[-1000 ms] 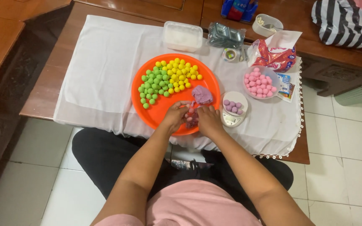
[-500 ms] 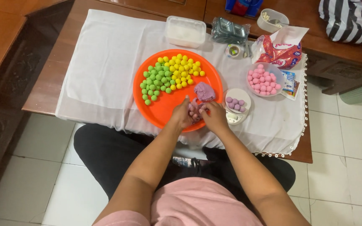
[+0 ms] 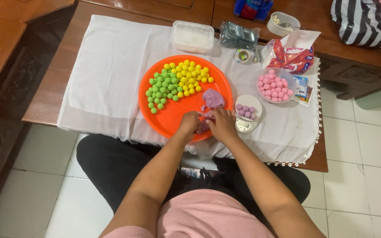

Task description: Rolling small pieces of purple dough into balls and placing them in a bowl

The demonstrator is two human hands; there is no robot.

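A round orange tray (image 3: 173, 115) lies on a white cloth and holds several green balls (image 3: 159, 88), several yellow balls (image 3: 189, 78) and a lump of purple dough (image 3: 212, 98). My left hand (image 3: 188, 123) and my right hand (image 3: 220, 125) meet at the tray's near edge, pinching a small piece of purple dough (image 3: 202, 128) between them. Just right of my right hand, a small white scale (image 3: 246, 125) carries several purple balls (image 3: 246, 110).
A clear bowl of pink balls (image 3: 275, 85) sits at the right, with a red-and-white packet (image 3: 287, 59) behind it. A white lidded box (image 3: 192, 37), a grey foil pack (image 3: 237, 36) and a small white cup (image 3: 282, 23) stand at the back. The cloth (image 3: 106, 75) covers a low wooden table.
My hands have stayed together at the tray's near edge, working the small purple piece. The camera view has shifted slightly.
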